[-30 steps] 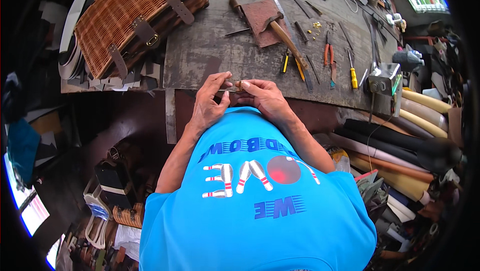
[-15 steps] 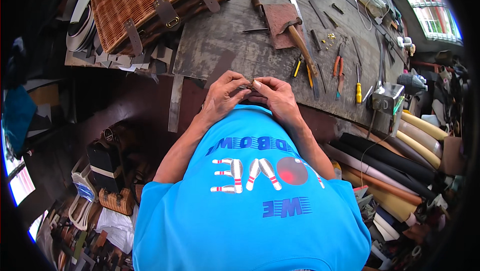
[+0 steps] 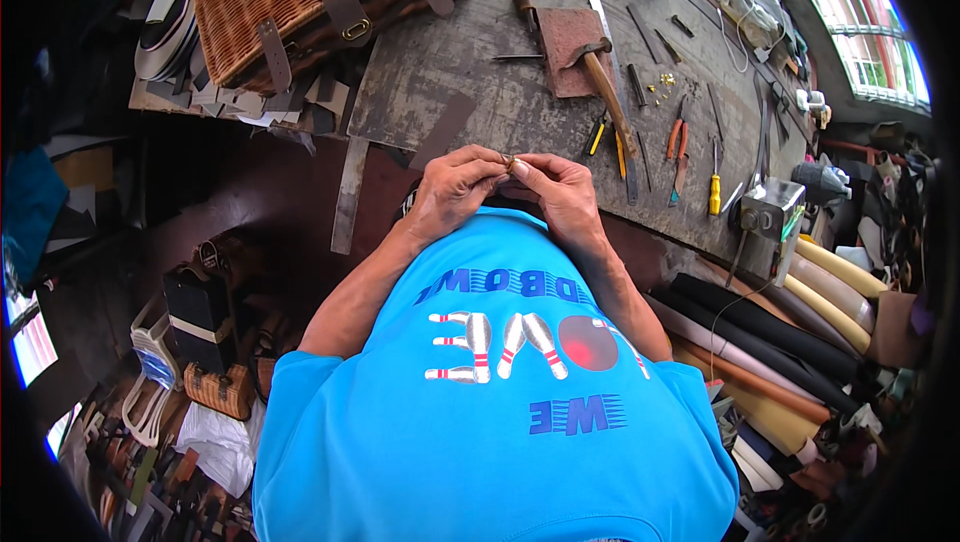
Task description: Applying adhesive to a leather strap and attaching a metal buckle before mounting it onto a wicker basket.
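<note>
Both hands come together at the front edge of the workbench (image 3: 395, 102), right up against the body, and between the fingertips sits a small brass-coloured piece (image 3: 510, 164). The right hand (image 3: 563, 192) has its thumb and forefinger clamped on it; the left hand (image 3: 455, 190) brings its fingertips together at the piece's other side, though whether they truly grip it I cannot tell, as the fingers cover most of it. Here's the risk: something this tiny in a pinch this tight could pop loose if one side presses harder or a fingertip slips, and, held so near the edge, it might drop to the shirt (image 3: 490, 442) or the dark floor below rather than the bench. And look beyond the right hand: the hammer (image 3: 610, 97) lies with its head on the reddish block (image 3: 558, 27), its handle slanting back toward that hand, so a careless reach could nudge it. Loose brass-coloured bits (image 3: 660, 90) lie close by, beside the red-handled pliers (image 3: 679, 140), easily scattered by a sweeping sleeve or a jolt. The left side looks calmer, just a flat dark strip (image 3: 445, 130) near the knuckles.
</note>
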`<act>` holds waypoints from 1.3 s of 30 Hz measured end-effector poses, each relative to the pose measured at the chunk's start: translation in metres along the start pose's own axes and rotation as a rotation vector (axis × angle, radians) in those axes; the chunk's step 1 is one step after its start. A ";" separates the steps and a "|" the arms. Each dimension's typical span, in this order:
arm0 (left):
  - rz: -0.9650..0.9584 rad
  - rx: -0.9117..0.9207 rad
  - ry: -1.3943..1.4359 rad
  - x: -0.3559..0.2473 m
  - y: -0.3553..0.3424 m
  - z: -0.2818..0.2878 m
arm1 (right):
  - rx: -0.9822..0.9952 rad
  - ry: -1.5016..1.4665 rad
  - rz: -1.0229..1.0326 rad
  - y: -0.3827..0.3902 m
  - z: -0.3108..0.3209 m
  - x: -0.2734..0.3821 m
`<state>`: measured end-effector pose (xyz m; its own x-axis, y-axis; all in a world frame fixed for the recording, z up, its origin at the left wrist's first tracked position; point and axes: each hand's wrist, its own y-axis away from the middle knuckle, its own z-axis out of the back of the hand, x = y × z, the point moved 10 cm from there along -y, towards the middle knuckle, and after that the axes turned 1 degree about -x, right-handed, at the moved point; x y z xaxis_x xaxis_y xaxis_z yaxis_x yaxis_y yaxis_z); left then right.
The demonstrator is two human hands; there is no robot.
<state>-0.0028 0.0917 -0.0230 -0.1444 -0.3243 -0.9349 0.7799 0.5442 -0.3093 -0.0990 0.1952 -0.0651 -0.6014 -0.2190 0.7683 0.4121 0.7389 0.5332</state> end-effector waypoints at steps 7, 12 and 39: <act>-0.007 0.003 0.036 -0.007 0.000 -0.001 | 0.003 0.178 0.150 0.002 0.001 0.013; -0.057 -0.006 -0.023 -0.005 0.006 0.000 | -0.033 0.242 0.144 0.001 0.003 0.010; 0.262 -0.147 -0.693 0.129 0.007 0.030 | -0.216 -0.027 0.011 0.007 0.054 -0.043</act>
<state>0.0023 0.0307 -0.1405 0.4884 -0.5562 -0.6723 0.6398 0.7522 -0.1576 -0.1076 0.2442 -0.1139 -0.6128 -0.1924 0.7664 0.5542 0.5868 0.5904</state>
